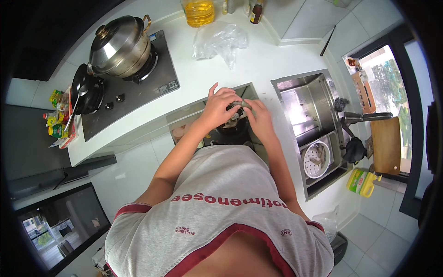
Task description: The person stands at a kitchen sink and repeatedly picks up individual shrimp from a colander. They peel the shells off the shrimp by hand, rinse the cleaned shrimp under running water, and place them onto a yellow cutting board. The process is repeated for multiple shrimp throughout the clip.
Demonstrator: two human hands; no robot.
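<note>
A greyish shrimp (239, 103) is pinched between the fingertips of both hands, in front of my body. My left hand (220, 105) grips it from the left, with one finger raised. From the other side, the thumb and fingers of my right hand (258, 111) hold it; the fingers partly cover it. Below the hands, at the front of the counter, is a dark bin (225, 133) with pale scraps (232, 122) in it. To the right, a white perforated colander (310, 169) with several shrimps (317, 155) sits in the smaller sink basin.
A steel sink (301, 104) with a faucet (367, 117) is on the right. At the left, a lidded steel pot (119, 48) and a black wok (83, 97) stand on the gas hob (138, 100). A plastic bag (219, 39) lies on the counter (204, 78) near an oil jug (199, 14).
</note>
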